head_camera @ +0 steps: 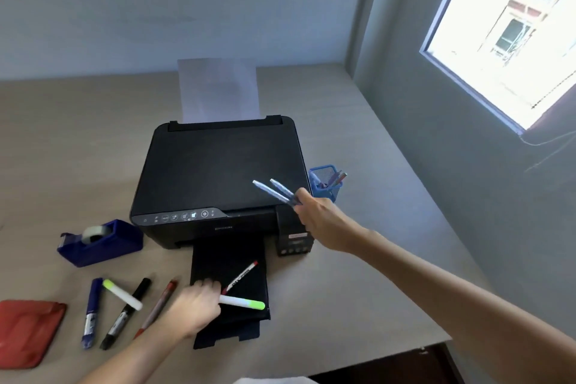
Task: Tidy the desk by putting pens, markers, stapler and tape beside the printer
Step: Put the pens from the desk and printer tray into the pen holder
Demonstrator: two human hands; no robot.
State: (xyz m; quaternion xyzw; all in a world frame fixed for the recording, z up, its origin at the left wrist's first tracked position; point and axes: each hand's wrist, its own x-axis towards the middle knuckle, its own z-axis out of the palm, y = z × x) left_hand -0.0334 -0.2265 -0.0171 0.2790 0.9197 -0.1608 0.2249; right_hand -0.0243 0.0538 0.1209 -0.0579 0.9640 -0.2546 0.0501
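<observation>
A black printer stands mid-desk with its output tray extended. My right hand is shut on two blue pens, held over the printer's right front corner, close to a blue mesh pen cup. My left hand rests on the tray, gripping a white highlighter with a green cap; a red pen lies by its fingers. On the desk to the left lie a blue marker, another green highlighter, a black marker and a red marker.
A blue tape dispenser sits left of the printer. A red pouch lies at the desk's left front. White paper stands in the printer's rear feed. The wall and a window bound the desk on the right.
</observation>
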